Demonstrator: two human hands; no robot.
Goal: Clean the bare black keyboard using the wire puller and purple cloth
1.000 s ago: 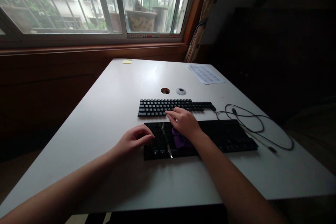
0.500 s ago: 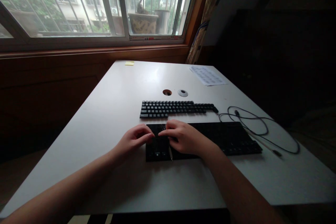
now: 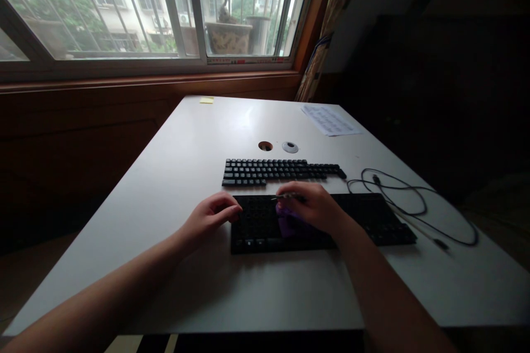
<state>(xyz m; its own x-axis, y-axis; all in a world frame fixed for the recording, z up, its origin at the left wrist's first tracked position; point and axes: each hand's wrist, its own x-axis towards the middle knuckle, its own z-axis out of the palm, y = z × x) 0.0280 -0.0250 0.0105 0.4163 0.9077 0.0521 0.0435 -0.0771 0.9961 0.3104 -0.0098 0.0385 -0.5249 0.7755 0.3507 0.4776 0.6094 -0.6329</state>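
Note:
A black keyboard [image 3: 351, 218] lies in front of me; its left part shows bare key sockets, with a few keycaps along the bottom row. My left hand [image 3: 217, 210] rests at its left edge, fingers curled and thumb and forefinger pinched together; anything between them is too small to make out. Over the keyboard, my right hand [image 3: 312, 204] is closed around a slim metal tool [image 3: 285, 196] whose tip points left. A purple cloth-like piece [image 3: 290, 224] lies under that hand on the keyboard, partly hidden by it.
Behind the keyboard, black keycaps [image 3: 273, 171] lie in rows. A black cable [image 3: 418, 212] coils at the right. Farther back are a round hole [image 3: 265, 146], a white ring-shaped cover [image 3: 290, 147], printed sheets [image 3: 331, 120] and a yellow note [image 3: 206, 100] on the white table [image 3: 165, 154].
My right hand has moved right, away from my left hand, and the metal tool has swung from pointing toward me to lying sideways. The purple piece has come into view. My left hand has hardly moved.

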